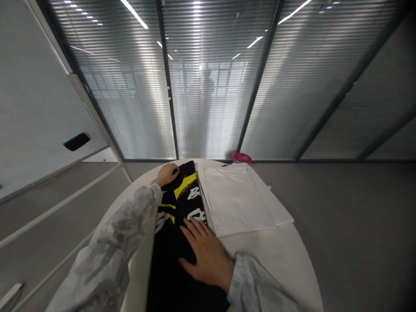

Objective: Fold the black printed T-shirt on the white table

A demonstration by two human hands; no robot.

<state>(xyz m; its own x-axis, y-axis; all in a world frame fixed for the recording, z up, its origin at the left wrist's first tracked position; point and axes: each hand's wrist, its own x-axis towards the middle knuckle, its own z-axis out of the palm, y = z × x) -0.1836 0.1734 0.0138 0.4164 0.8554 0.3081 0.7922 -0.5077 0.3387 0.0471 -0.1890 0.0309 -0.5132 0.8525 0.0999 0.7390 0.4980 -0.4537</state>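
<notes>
Black garment lies beneath the spread right hand; the left hand, grip unclear, touches its far end.

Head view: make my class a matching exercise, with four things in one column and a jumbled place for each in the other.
Things:
1. left hand
2. right hand
3. white cloth
4. red basket

Places:
A. past the far edge of the table
B. palm down on the black cloth, nearer the camera than its lettering
C. at the far end of the black cloth, on its left side
D. on the table, to the right of the black cloth

Right pairs: 1-C, 2-B, 3-D, 4-A
</notes>
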